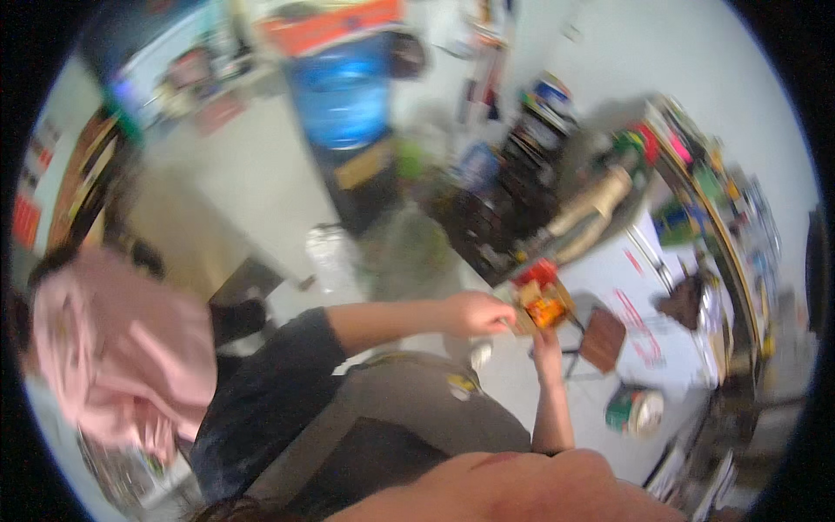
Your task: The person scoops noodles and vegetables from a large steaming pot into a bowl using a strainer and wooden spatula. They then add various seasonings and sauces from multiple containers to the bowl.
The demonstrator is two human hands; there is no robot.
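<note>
In front of my body both hands hold a small open cardboard box [525,324] between them. My left hand [478,313] reaches across from the left, its fingers closed on the near flap of the box. Below the box, my right hand [547,352] grips its lower edge. Orange packets [545,311] lie inside, too blurred to name more exactly. A bright red thing [537,273] shows at the far edge of the box; whether it is inside or behind cannot be made out.
A brown stool [602,339] stands just right of the box, near a large white carton [639,304]. A round tub [635,411] sits on the floor. Pink cloth [126,339] hangs at left. A blue water bottle [342,91] and cluttered black shelves [513,191] stand farther off.
</note>
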